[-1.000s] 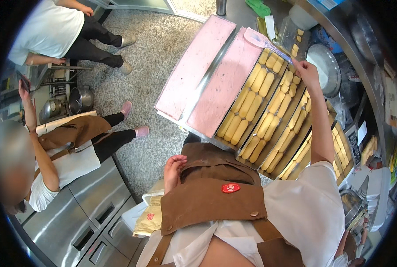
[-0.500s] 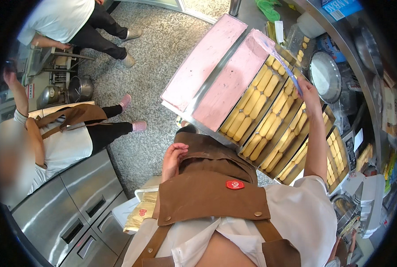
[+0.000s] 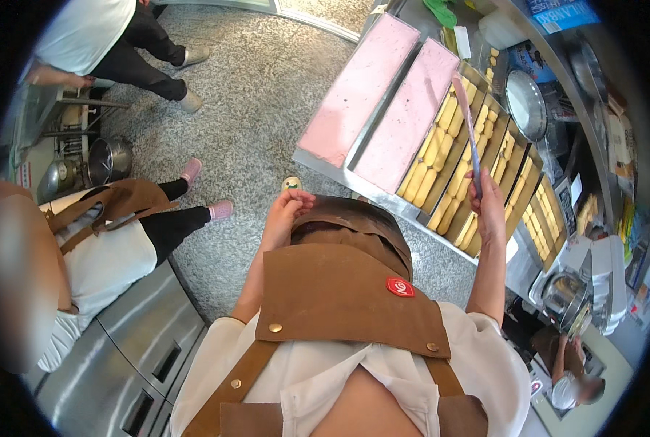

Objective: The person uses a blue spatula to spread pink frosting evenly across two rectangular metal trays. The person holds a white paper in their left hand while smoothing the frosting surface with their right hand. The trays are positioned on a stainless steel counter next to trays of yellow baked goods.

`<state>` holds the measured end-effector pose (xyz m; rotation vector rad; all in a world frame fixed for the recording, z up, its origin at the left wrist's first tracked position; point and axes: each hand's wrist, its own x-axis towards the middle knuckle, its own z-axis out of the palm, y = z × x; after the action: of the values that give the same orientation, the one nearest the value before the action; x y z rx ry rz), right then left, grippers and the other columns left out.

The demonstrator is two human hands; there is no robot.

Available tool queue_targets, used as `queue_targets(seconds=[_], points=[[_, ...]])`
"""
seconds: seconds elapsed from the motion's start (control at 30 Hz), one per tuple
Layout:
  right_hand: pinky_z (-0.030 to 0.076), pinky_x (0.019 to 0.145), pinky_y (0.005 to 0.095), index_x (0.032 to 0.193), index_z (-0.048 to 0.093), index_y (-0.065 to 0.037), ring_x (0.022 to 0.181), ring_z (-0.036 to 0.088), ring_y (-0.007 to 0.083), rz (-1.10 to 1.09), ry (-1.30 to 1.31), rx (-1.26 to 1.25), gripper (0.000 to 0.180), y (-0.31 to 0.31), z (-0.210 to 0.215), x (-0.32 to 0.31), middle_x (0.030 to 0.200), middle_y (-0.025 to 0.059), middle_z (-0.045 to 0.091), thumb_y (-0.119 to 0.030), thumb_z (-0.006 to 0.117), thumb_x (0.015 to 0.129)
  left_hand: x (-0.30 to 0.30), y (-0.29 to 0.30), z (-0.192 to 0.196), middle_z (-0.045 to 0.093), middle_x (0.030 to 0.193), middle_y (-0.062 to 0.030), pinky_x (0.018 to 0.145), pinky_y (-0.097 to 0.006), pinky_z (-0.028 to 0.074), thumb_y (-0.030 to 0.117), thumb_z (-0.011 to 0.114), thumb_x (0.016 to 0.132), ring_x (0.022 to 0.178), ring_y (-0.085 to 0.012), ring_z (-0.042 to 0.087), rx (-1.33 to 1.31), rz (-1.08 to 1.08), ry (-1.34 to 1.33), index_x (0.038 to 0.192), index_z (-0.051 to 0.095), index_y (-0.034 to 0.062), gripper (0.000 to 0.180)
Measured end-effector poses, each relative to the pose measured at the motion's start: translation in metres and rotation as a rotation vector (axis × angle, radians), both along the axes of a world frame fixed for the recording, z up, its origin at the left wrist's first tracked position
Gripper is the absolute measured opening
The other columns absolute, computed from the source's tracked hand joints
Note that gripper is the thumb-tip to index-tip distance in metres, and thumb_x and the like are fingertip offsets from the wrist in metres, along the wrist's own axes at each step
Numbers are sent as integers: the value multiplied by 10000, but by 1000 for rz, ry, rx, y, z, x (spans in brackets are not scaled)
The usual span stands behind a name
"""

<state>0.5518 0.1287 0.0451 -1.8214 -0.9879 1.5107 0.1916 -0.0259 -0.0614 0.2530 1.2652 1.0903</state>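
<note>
Bright view, black fisheye rim
We see glare streaking the steel drawers, edges bending, two co-workers' heads blurred.

Red badge with white mark on brown apron, white-lettered blue package

On the silver-grey table, a pale pink, broken by darker flecks, is shown by the two layers of filling along the left edge. The biscuits toward the right edge are coloured golden yellow and set in stripes against brown trays. The spatula is tinted bluish lilac at the handle and coated pink on the blade. Bright green is shown by the cloth near the far left corner. The plain brown apron is marked by a red-and-white badge. The floor is speckled grey, probably with lighter flecks, though blurred.
</note>
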Motion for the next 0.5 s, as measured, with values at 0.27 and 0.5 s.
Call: queue_targets(seconds=[0.27, 0.5], points=[[239, 436, 179, 984, 594, -53, 497, 342, 27, -177, 147, -95, 337, -96, -20, -88, 639, -47, 459, -337, 413, 1011, -88, 2, 1, 627, 1001, -63, 826, -249, 454, 10, 433, 857, 892, -114, 565, -54, -123, -4, 990, 578, 24, 198], [242, 471, 175, 955, 594, -81, 527, 336, 20, -156, -4, -27, 261, -130, -21, -107, 648, -63, 451, -304, 465, 995, -106, 15, -3, 624, 1002, -77, 839, -252, 459, 11, 437, 859, 904, -124, 566, -73, -226, -35, 998, 571, 6, 193]])
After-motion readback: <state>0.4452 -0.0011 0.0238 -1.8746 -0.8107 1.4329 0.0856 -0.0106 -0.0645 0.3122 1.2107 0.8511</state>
